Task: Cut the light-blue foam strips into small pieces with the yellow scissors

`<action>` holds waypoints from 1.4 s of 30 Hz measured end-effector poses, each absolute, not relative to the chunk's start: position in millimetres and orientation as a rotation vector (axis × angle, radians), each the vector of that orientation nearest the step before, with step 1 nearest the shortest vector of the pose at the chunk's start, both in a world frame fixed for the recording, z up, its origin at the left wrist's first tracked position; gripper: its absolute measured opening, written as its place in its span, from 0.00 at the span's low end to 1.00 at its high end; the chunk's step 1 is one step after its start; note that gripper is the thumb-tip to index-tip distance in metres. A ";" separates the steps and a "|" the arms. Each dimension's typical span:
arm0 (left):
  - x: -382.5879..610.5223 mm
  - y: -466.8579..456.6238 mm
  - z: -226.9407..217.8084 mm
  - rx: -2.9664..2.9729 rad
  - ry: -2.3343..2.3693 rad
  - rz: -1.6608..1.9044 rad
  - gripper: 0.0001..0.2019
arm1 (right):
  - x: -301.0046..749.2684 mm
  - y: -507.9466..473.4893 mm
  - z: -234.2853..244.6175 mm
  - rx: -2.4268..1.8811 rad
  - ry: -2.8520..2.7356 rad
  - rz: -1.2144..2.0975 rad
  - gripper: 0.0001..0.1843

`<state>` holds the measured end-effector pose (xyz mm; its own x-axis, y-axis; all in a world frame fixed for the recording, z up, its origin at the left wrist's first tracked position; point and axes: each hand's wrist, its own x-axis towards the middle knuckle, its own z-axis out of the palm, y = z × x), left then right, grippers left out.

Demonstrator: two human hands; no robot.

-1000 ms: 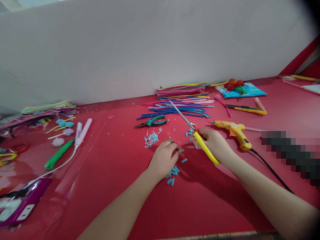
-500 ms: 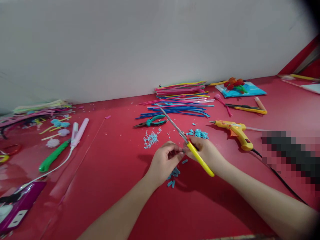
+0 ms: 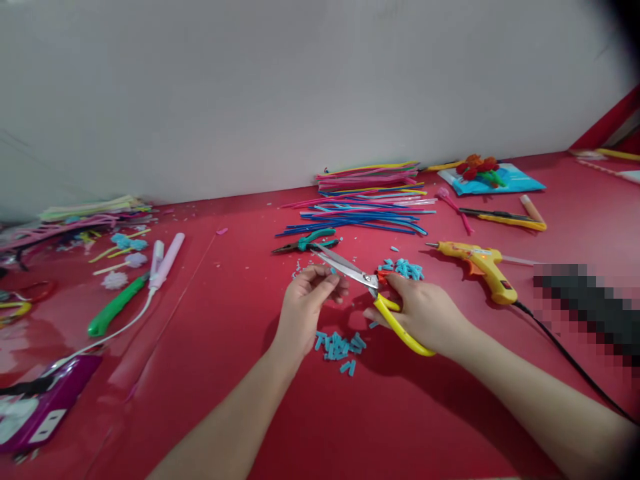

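Note:
My right hand [image 3: 430,310] is closed around a pair of scissors [image 3: 350,269] with a yellow handle loop and a bit of red showing. Their silver blades point up and left, slightly parted, near the fingertips of my left hand [image 3: 305,303]. Those fingertips pinch a small blue piece [image 3: 333,271], which looks like a cut length of pipe cleaner. Below, between my hands, lies a loose pile of short blue pieces [image 3: 339,347]. Beyond my right hand is a second heap of blue pieces [image 3: 410,269], with tapered ends. Fine blue clippings [image 3: 297,270] are partly hidden behind my left hand.
Teal-handled pliers [image 3: 310,241] lie before bundled pipe cleaners [image 3: 370,180] by the wall. A yellow glue gun [image 3: 480,263] with a black cord rests at right. Left are a pink corded tool [image 3: 167,262], a green-handled tool [image 3: 117,307] and a purple case [image 3: 65,400].
My hands have drawn apart; the left moved left and up, with the blue piece at its fingertips. The scissors have turned, and their blades now show parted. More of the lower pile is uncovered.

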<state>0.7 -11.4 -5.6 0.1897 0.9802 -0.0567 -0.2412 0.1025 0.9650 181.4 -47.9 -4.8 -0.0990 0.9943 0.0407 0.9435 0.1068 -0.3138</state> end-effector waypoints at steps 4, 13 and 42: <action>-2.1 -10.7 -3.5 0.986 0.907 1.198 0.03 | 179.3 -50.1 -8.7 -1.934 -2.240 0.172 0.20; -2.5 -11.7 0.4 0.937 0.880 1.264 0.02 | 179.8 -50.4 -16.2 -1.893 -2.323 0.048 0.20; -2.8 -12.4 -0.1 0.918 0.855 1.254 0.03 | 182.8 -50.2 -17.6 -1.850 -2.343 -0.002 0.21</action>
<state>-2.8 -12.4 -0.1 0.1200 0.9922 -0.0324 -0.3928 0.0775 0.9163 182.8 -50.2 -17.6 -0.2245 0.9666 0.1233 0.9669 0.2367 -0.0953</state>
